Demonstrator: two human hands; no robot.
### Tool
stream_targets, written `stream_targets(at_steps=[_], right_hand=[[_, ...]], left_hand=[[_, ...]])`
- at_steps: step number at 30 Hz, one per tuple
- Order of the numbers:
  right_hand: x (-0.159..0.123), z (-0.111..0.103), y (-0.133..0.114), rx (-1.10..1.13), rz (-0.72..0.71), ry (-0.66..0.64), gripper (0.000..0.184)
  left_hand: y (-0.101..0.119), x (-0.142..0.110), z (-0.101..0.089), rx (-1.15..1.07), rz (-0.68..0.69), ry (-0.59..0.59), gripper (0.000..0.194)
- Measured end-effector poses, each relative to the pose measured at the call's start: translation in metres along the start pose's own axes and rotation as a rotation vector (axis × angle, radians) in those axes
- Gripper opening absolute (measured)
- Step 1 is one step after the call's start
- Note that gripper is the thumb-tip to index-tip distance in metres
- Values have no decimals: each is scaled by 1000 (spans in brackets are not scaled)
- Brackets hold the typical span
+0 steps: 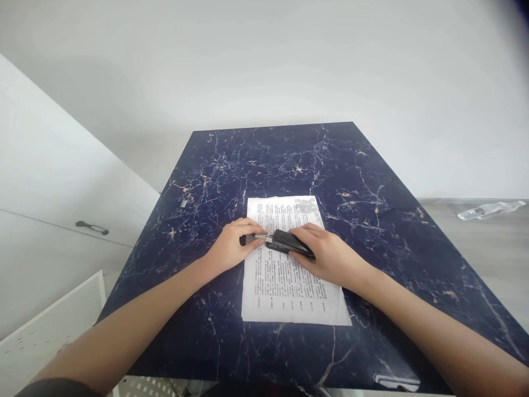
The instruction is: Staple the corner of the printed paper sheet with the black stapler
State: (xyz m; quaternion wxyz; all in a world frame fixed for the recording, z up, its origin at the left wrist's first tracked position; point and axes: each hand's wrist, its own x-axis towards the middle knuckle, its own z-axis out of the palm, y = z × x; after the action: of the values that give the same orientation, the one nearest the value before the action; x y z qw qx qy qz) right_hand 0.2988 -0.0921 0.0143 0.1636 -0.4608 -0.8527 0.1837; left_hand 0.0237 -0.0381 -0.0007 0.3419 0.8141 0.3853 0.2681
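Observation:
A printed white sheet of paper point(289, 286) lies on a dark blue marbled table point(363, 165). Over the sheet's middle my right hand point(326, 253) is closed around a black stapler point(285, 241), which lies on its side pointing left. My left hand point(233, 245) pinches the stapler's metal front end at the paper's left edge, with its fingers curled together. Whatever sits between those fingertips is too small to make out.
A small metallic piece point(184, 203) lies on the table at the left. White cabinet fronts with a dark handle point(91, 226) stand to the left. A clear plastic item point(490, 209) lies on the floor at the right. White wall behind.

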Motion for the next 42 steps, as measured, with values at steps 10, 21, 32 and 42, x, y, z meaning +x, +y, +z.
stream_targets(at_steps=[10, 21, 32, 42], right_hand=[[-2, -8, -1, 296, 22, 181, 19], [-4, 1, -19, 438, -326, 19, 19], [-8, 3, -25, 215, -406, -14, 30], [-4, -45, 41, -24, 207, 361, 27]], left_hand=[[-4, -8, -26, -435, 136, -150, 31], [15, -11, -4, -607, -56, -471, 59], [20, -15, 3, -498, -43, -394, 38], [-1, -11, -9, 455, -45, 317, 28]])
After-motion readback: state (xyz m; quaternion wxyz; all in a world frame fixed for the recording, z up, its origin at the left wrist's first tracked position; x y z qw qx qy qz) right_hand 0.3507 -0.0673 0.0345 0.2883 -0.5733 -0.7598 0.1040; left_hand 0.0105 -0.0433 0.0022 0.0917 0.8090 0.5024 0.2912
